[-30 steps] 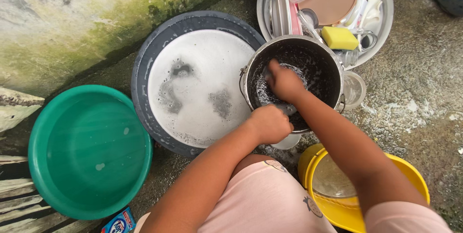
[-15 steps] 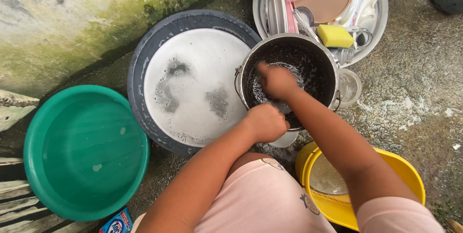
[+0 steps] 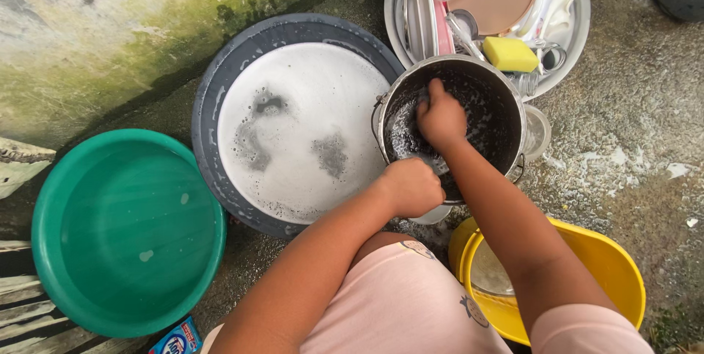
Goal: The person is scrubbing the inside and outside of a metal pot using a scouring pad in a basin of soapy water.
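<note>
Head view: round metal pot upright, mouth up, just right of grey suds basin. Left hand fingers clenched on near rim; right hand inside, fingers curled, contents unclear.

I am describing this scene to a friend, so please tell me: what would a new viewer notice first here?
First, the right hand pressed inside the blackened metal pot at centre right, while the left hand grips its near rim. To the left, a grey basin of foamy water catches the eye, then a green basin at lower left and a yellow sponge on stacked dishes above.
</note>
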